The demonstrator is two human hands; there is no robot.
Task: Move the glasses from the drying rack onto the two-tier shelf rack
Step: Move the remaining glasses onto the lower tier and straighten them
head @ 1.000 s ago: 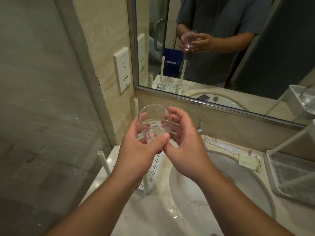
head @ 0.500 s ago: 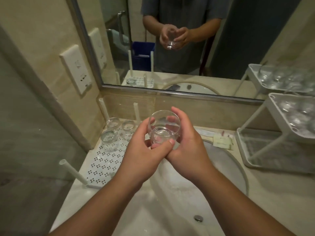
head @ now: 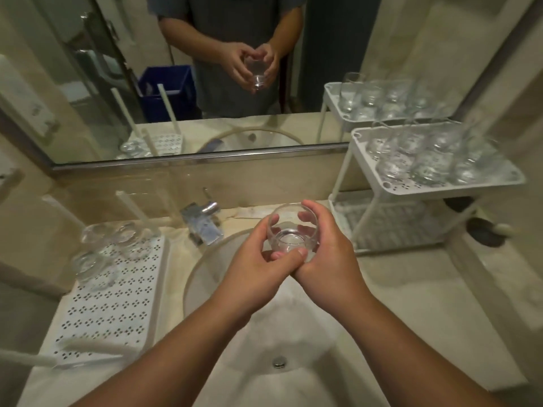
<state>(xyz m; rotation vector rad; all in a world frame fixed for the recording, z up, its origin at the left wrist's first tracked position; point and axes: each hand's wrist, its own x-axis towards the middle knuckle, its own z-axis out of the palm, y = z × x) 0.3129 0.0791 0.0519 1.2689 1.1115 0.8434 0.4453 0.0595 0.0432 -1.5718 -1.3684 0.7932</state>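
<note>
Cupping unlabelled glass (head: 291, 230), left hand (head: 252, 268), right hand (head: 329, 259)

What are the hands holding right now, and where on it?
A glass, upright, cupped by its sides between the left hand and right hand, over the sink.

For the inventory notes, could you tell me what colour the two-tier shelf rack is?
White, with perforated trays; the two-tier shelf rack shows best in the head view.
</note>
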